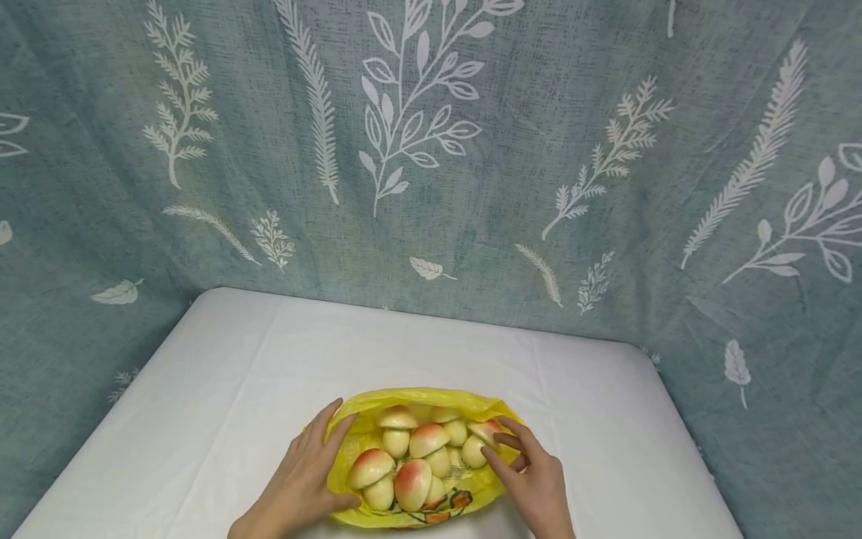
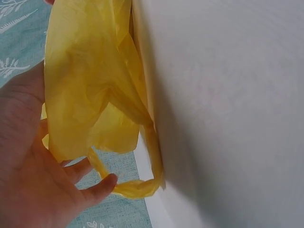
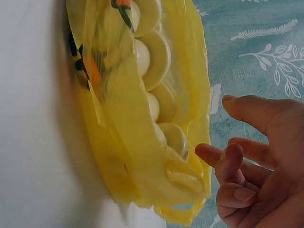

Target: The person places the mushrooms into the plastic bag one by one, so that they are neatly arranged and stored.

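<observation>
A yellow plastic bag (image 1: 346,464) lies on the white surface with its mouth spread wide. Inside it sit several mushroom-shaped pieces (image 1: 370,469) with cream stems and reddish caps. My left hand (image 1: 296,471) is at the bag's left end, its spread fingers touching the rim; the left wrist view shows a fingertip against a handle loop (image 2: 135,188). Over the right end reaches my right hand (image 1: 535,475), fingers loosely bent beside the rightmost mushroom-shaped piece (image 1: 474,451). The right wrist view shows nothing between those fingers; whether they touch that piece cannot be told.
A white-covered table (image 1: 404,340) lies under the bag. Blue-green cloth (image 1: 471,224) with white leaf prints hangs behind it and along both sides. Printed orange and dark marks (image 1: 447,509) show on the bag's near side.
</observation>
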The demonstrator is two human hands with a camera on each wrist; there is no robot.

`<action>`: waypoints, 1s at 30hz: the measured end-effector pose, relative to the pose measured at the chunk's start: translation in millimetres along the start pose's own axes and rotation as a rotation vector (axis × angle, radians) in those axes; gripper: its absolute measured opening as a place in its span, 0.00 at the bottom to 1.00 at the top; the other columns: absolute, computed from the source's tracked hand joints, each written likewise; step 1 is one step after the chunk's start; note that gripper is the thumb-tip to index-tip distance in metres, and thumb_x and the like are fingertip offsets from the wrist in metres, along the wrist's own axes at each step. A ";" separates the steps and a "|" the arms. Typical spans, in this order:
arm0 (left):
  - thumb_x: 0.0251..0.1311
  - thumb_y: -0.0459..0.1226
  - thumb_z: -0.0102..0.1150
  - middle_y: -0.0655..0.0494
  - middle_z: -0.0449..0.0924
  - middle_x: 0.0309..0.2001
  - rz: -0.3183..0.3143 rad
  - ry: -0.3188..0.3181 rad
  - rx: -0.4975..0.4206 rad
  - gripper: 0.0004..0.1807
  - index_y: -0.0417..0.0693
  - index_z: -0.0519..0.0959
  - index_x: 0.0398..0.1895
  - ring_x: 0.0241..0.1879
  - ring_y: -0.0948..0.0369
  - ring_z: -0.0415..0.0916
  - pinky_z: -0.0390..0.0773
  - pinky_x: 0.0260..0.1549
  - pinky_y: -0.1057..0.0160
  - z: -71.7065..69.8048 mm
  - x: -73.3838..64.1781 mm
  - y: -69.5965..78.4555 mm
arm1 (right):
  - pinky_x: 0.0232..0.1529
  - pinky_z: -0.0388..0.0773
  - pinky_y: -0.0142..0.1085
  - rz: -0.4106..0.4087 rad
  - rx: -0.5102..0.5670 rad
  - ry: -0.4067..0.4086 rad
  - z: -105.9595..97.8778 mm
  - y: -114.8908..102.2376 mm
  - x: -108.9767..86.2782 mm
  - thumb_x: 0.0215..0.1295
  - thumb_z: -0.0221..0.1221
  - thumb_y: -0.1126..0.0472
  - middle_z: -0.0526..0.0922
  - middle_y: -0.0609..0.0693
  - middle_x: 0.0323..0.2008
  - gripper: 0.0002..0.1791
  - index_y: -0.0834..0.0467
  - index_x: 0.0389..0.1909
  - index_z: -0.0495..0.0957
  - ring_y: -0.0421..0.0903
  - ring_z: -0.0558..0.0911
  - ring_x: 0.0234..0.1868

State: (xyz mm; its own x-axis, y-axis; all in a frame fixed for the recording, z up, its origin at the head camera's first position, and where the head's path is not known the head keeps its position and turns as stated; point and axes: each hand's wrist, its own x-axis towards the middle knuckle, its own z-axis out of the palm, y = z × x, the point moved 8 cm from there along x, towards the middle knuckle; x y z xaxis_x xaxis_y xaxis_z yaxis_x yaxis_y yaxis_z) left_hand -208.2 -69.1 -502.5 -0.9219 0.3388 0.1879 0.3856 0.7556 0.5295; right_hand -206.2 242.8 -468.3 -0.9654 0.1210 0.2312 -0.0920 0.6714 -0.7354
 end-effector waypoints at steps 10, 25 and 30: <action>0.36 0.55 0.81 0.44 0.47 0.76 0.022 0.043 0.013 0.55 0.51 0.67 0.71 0.69 0.43 0.59 0.66 0.59 0.36 -11.1 -4.9 2.6 | 0.16 0.68 0.30 0.002 -0.015 0.042 -11.8 4.1 -2.3 0.58 0.71 0.57 0.88 0.48 0.41 0.25 0.49 0.57 0.79 0.35 0.72 0.17; 0.36 0.54 0.81 0.47 0.61 0.71 0.095 0.187 0.006 0.48 0.58 0.73 0.67 0.63 0.44 0.67 0.73 0.49 0.36 -39.6 -14.1 9.8 | 0.19 0.69 0.30 0.014 -0.089 0.070 -21.8 12.8 -0.7 0.61 0.69 0.54 0.88 0.48 0.41 0.23 0.51 0.57 0.79 0.34 0.72 0.18; 0.37 0.52 0.81 0.51 0.66 0.68 0.123 0.271 -0.003 0.44 0.58 0.76 0.64 0.60 0.47 0.70 0.74 0.47 0.39 -53.5 -17.1 11.5 | 0.20 0.71 0.30 0.004 -0.115 0.104 -28.4 15.0 0.3 0.61 0.70 0.57 0.88 0.47 0.39 0.22 0.52 0.56 0.80 0.34 0.72 0.18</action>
State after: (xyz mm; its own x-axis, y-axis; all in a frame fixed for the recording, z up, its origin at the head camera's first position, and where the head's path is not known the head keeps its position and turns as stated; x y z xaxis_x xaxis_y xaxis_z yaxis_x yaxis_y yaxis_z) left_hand -190.0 -96.2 -455.4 -0.8445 0.2655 0.4651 0.4957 0.7162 0.4912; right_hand -200.9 273.7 -461.2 -0.9346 0.1954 0.2974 -0.0534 0.7492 -0.6602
